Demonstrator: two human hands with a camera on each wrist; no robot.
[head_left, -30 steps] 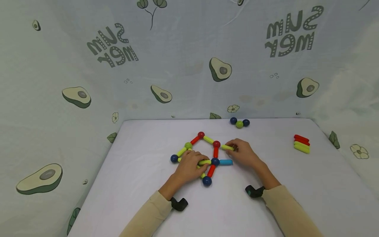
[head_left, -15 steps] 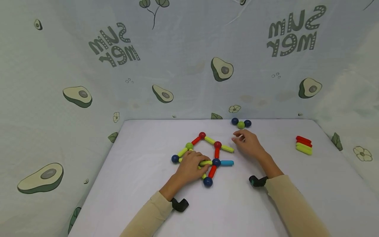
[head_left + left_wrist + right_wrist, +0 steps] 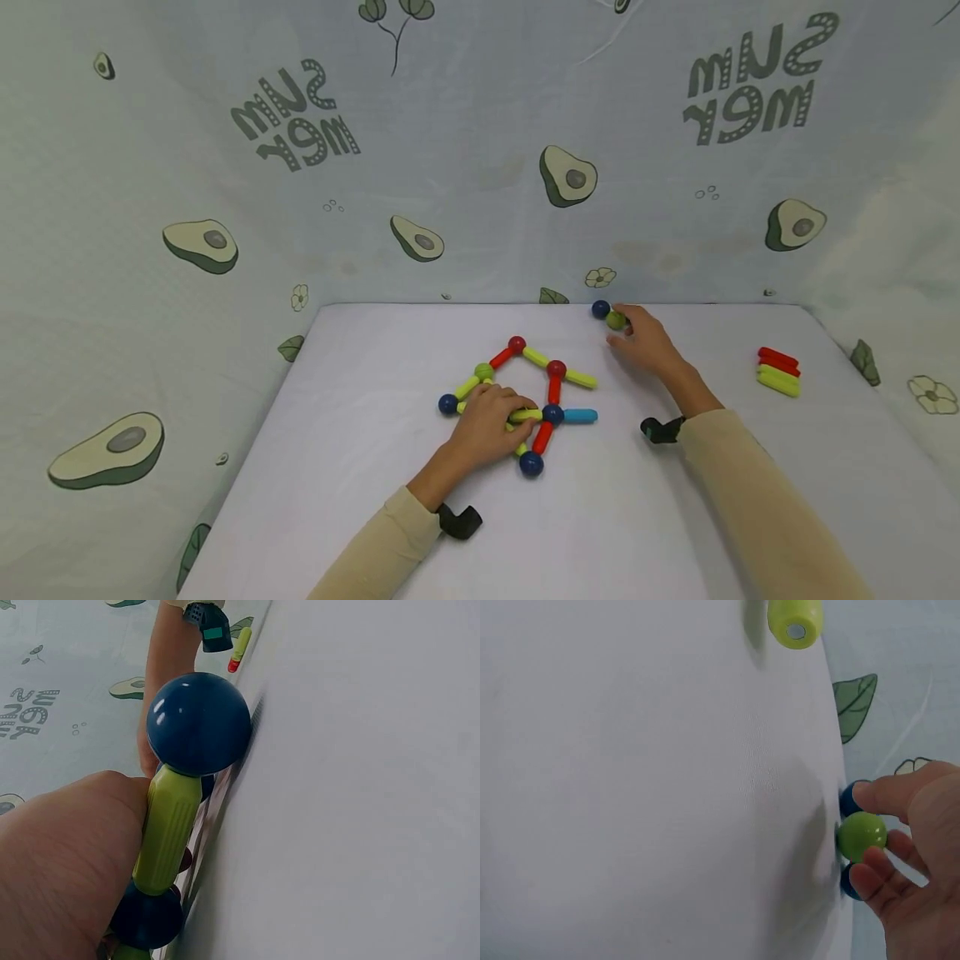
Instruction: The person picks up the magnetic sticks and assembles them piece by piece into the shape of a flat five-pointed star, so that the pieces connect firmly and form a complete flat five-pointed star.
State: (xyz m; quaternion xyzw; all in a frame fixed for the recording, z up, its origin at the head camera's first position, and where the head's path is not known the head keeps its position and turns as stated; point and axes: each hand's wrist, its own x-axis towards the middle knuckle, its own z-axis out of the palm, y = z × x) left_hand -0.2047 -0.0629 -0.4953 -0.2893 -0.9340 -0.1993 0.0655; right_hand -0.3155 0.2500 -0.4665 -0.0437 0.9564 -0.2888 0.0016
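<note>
On the white tabletop [image 3: 375, 533], near the middle, sits an angular framework [image 3: 554, 390] of glossy balls and straight rods, plastic by the look of them. Two red balls, one lime-green ball [image 3: 483, 372] and several dark blue balls join red and lime-yellow rods. A light blue rod [image 3: 581, 415] juts right from one blue joint; a lime-yellow rod [image 3: 581, 379] juts the same way from a red ball [image 3: 557, 369]. Part of the work is hidden under the left hand [image 3: 487, 423], which pinches another lime-yellow rod [image 3: 529, 414]. At the far table edge, the right hand [image 3: 647, 340] has its fingers spread about a loose green ball [image 3: 862, 838], flanked by two dark blue balls; firm contact cannot be told. Off to the right, a small stack of red and lime-yellow rods [image 3: 778, 372].

Compared with half a second earlier: right hand farther forward, now at the loose balls. A second ago it held the lime-yellow rod that now extends from the red ball. Left hand unmoved on the framework.
</note>
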